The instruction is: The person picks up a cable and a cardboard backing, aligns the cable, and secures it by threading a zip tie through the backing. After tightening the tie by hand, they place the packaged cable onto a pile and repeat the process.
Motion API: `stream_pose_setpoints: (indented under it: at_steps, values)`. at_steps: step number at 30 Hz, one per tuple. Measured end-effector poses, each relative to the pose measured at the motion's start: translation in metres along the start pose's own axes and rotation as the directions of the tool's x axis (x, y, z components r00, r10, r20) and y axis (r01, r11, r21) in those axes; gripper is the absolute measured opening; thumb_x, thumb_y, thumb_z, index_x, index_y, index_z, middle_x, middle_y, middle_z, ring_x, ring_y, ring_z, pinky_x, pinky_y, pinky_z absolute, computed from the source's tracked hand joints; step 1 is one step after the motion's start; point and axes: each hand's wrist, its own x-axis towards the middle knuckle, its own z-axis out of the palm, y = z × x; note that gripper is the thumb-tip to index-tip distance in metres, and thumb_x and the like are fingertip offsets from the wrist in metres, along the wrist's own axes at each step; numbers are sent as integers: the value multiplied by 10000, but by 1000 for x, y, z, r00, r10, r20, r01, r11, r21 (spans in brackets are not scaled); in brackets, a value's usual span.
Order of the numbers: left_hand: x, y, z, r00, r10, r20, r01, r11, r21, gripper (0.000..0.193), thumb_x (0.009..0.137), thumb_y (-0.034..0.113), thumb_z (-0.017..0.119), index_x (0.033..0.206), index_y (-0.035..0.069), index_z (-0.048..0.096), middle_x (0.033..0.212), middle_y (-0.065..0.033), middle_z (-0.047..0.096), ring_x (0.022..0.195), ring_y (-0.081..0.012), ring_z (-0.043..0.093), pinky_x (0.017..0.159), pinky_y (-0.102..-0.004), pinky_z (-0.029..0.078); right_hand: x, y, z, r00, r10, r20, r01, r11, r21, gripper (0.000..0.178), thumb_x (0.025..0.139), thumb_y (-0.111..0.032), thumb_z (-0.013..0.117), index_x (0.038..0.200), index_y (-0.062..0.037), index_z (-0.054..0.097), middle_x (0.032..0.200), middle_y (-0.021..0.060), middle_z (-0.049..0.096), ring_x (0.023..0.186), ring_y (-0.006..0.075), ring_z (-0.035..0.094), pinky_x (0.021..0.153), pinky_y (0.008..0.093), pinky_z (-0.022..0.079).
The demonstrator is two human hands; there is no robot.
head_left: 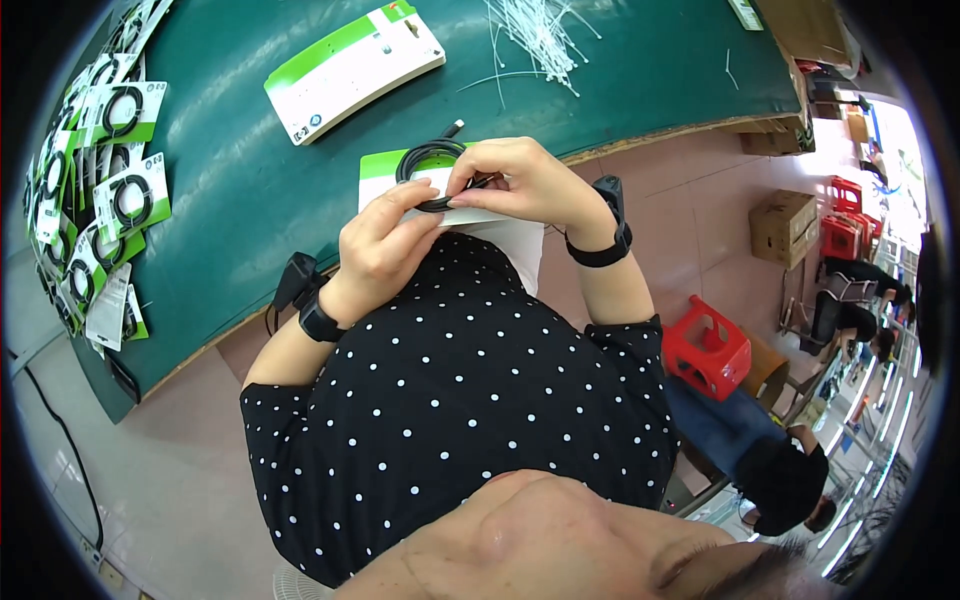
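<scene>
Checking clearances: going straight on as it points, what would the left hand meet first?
Probably the coiled black cable at the fingertips of the left hand, then the right hand; depth is unclear.

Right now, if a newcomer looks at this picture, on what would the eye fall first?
Probably on the coiled black cable at the table's near edge, pinched between the left hand and the right hand above a green-and-white card. Next might come the heap of carded cables at the left end of the green table, then the bright red stool on the floor at right.
</scene>
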Motion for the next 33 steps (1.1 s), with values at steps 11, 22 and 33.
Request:
stream_pose_setpoints:
  at_steps: [11,22,33]
  values:
    - [1,3,-6,997,-71,5,71,996,49,216,628,90,781,754,53,609,916,-78,632,848,-245,633,705,-344,526,-4,1,16,993,73,-91,-78,995,-59,83,756,-111,716,780,-61,654,727,22,654,638,157,595,561,261,449]
    - [2,-1,-6,995,16,101,-25,996,89,198,681,130,766,800,55,627,914,-67,658,867,-222,642,802,-367,533,-12,3,15,988,-103,-112,76,972,-224,135,722,-108,744,832,-66,679,851,29,689,721,187,598,662,288,466]
    - [-1,-3,-3,996,35,84,-36,999,8,192,682,65,759,828,11,647,938,-107,663,872,-277,650,822,-395,533,-21,-2,16,969,-231,-85,177,894,-412,317,646,-133,798,932,-69,678,987,24,698,774,197,591,724,310,466]
